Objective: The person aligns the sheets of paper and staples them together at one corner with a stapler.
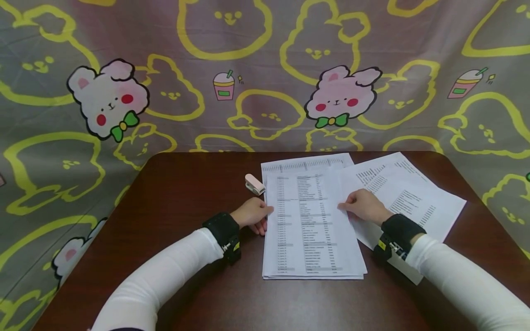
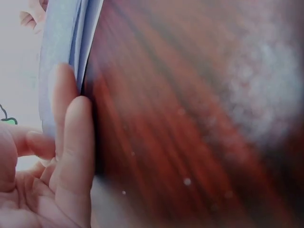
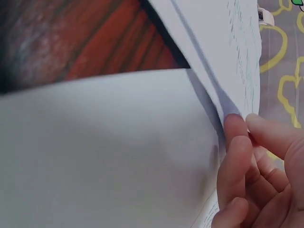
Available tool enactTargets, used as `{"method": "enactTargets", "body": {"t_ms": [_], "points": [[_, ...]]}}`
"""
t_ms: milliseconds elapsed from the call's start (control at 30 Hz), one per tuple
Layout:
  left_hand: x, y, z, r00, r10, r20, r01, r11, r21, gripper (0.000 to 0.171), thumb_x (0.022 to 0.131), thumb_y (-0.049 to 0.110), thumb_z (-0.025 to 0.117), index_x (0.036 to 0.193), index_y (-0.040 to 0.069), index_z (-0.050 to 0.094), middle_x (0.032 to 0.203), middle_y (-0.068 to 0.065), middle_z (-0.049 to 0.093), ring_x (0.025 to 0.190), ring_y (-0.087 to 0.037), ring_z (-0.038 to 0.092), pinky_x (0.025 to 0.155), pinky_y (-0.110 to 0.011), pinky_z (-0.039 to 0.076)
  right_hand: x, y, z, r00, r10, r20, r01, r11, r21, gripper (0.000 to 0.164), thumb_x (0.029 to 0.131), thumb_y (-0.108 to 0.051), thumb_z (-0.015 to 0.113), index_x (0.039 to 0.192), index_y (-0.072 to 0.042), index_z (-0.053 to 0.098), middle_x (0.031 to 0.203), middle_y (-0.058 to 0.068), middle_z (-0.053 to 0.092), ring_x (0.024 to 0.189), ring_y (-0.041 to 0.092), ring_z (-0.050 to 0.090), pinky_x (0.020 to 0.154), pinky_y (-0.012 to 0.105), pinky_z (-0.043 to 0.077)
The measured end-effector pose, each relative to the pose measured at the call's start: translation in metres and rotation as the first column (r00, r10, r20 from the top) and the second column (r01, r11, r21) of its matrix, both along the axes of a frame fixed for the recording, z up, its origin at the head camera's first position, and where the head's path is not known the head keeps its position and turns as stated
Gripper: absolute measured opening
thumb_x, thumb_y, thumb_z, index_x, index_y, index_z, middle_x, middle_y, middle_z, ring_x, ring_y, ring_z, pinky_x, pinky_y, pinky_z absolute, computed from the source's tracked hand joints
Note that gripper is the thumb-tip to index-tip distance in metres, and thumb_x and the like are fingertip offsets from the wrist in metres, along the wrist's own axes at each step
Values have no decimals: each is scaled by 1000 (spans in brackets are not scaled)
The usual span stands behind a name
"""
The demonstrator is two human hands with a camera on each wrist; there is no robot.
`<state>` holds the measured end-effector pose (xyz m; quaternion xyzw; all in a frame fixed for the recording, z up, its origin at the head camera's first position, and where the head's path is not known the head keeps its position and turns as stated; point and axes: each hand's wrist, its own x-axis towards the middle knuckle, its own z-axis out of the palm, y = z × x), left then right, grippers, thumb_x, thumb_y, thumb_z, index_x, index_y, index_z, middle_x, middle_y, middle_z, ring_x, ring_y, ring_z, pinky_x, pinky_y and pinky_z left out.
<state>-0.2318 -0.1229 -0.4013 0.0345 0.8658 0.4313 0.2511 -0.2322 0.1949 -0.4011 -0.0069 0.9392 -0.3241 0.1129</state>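
Note:
In the head view, printed sheets [image 1: 312, 230] lie in a loosely aligned stack near the middle of the table, one sheet sticking out at the far end. My left hand [image 1: 253, 214] pinches the stack's left edge. The left wrist view has its fingers [image 2: 78, 137] along the paper edges [image 2: 78, 38], with several layers showing. On the opposite side, my right hand [image 1: 366, 206] pinches the right edge between thumb and fingers. In the right wrist view, the edge [image 3: 209, 76] is slightly raised and its layers are parted at the fingertips [image 3: 235, 124].
More printed sheets [image 1: 434, 197] lie fanned at an angle to the right, beneath my right forearm. A small pale pink stapler-like object [image 1: 254, 184] rests by the stack's far left side. Behind the dark wooden table [image 1: 186, 184] hangs a patterned cloth [image 1: 256, 124].

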Motion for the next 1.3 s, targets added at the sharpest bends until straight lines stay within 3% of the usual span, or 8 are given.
{"method": "enactTargets", "body": {"t_ms": [400, 767, 967, 1300], "points": [[0, 0, 1, 1000, 8, 10, -8, 999, -32, 37, 103, 24, 48, 85, -2, 68, 56, -9, 60, 41, -13, 57, 44, -26, 51, 2, 7, 4, 1000, -11, 1, 11, 1000, -2, 34, 92, -37, 67, 80, -5, 67, 67, 6, 60, 61, 21, 56, 57, 27, 40], [-4, 3, 6, 996, -2, -94, -2, 999, -41, 41, 103, 28, 49, 77, 0, 65, 53, -6, 58, 37, -10, 47, 39, -21, 43, 10, 24, 9, 999, 22, -32, -24, 998, -65, 30, 95, -30, 63, 91, -1, 66, 70, 6, 63, 61, 22, 56, 59, 30, 41], [-3, 11, 8, 992, 6, -123, -1, 999, 38, 34, 101, 25, 52, 77, 1, 54, 55, -6, 58, 37, -10, 45, 38, -21, 41, 21, 42, 10, 999, -10, -48, 3, 991, -134, 36, 98, -31, 59, 105, 5, 63, 78, 8, 66, 63, 22, 59, 59, 31, 47], [0, 27, 17, 996, -3, -94, 21, 982, 186, 25, 101, 20, 53, 104, -5, 54, 69, -11, 65, 42, -11, 51, 43, -22, 46, 42, 81, 14, 994, -85, -75, 71, 983, -167, 58, 100, -43, 51, 126, 8, 50, 112, 25, 64, 83, 26, 65, 68, 32, 52]]}}
